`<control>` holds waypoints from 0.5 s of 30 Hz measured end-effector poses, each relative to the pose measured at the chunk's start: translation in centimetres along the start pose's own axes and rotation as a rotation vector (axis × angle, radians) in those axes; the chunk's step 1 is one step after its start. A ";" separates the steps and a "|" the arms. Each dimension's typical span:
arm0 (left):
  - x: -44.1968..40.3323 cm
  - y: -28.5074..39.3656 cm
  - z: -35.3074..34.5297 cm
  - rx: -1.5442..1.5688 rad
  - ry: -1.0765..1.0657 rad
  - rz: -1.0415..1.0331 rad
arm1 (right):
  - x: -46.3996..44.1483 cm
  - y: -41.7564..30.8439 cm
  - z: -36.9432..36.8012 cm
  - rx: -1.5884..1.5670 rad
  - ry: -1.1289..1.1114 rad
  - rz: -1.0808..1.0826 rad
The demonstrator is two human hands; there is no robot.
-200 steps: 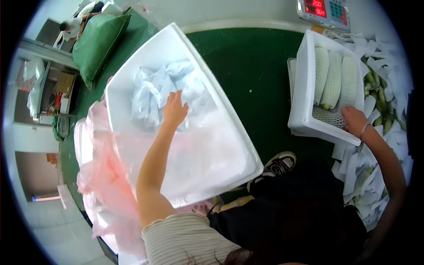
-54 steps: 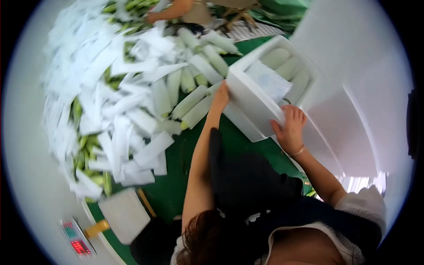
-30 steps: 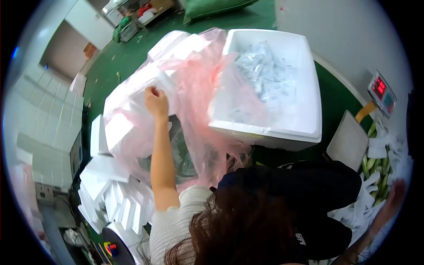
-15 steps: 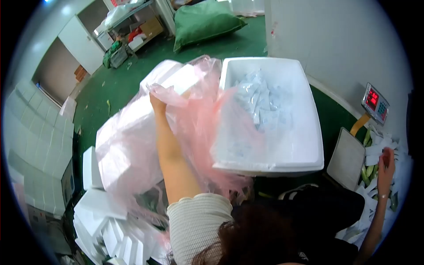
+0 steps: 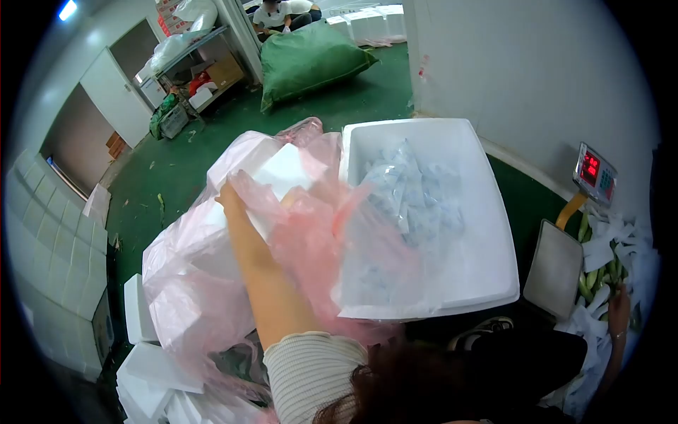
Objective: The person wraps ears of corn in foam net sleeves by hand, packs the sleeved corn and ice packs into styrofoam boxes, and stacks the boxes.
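My left hand [image 5: 228, 195] is closed on the edge of a thin pink plastic bag [image 5: 304, 233], which spreads over white foam pieces at the left. Beside it stands a large open white foam box [image 5: 487, 261] with clear and bluish ice packs [image 5: 406, 187] inside; part of the pink plastic lies over its left side. At the far right my right hand [image 5: 619, 305] is low beside green corn ears [image 5: 597, 275] and white foam sleeves [image 5: 583, 321]; its fingers are too small and dark to read.
A scale with a metal plate [image 5: 554, 272] and a red-lit display [image 5: 592, 169] stands right of the box. White foam pieces [image 5: 152, 381] pile at lower left. Behind are a green sack [image 5: 314, 60], a shelf [image 5: 201, 71] and a seated person [image 5: 272, 18].
The view has swung from the corn pile and small foam box to the large box. My left hand has taken hold of the pink plastic. My right hand has moved down among the corn.
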State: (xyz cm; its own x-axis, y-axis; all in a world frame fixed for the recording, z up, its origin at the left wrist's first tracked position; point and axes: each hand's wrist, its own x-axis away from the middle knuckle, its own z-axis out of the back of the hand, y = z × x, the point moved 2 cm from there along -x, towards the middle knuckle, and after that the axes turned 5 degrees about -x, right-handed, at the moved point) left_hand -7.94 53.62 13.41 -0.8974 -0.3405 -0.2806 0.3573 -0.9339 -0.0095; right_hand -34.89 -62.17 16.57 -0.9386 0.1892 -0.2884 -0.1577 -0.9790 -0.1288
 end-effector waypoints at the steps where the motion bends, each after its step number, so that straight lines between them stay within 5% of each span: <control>1: 0.5 0.2 0.4 -0.009 0.006 -0.036 | 0.4 0.2 -0.6 0.003 -0.009 -0.005; 4: 3.0 1.4 2.5 0.025 0.057 -0.101 | -0.4 -9.0 2.1 -0.204 -0.161 -0.177; 8: 8.6 2.0 4.7 0.538 -0.081 0.303 | 1.2 -10.5 -1.1 -0.224 -0.092 -0.002; 11: 11.0 2.0 4.6 0.551 -0.025 0.320 | 0.8 -11.8 -2.5 -0.298 -0.225 -0.039; 13: 12.4 2.6 4.0 0.294 0.017 0.240 | 0.1 -11.9 -4.0 -0.333 -0.287 -0.008; 14: 13.2 1.8 3.9 0.010 0.048 -0.041 | 0.0 -10.7 -6.4 -0.411 -0.063 0.213; 15: 13.1 -0.2 2.1 0.091 0.307 -0.117 | 0.2 -13.4 -4.7 -0.455 -0.145 0.127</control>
State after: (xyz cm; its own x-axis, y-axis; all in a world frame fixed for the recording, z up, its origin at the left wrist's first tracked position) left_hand -20.31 49.17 11.72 -0.8060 -0.1946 -0.5590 0.2194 -0.9754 0.0232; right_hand -31.50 -48.63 13.76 -0.9798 0.0269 -0.1982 0.0800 -0.8553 -0.5119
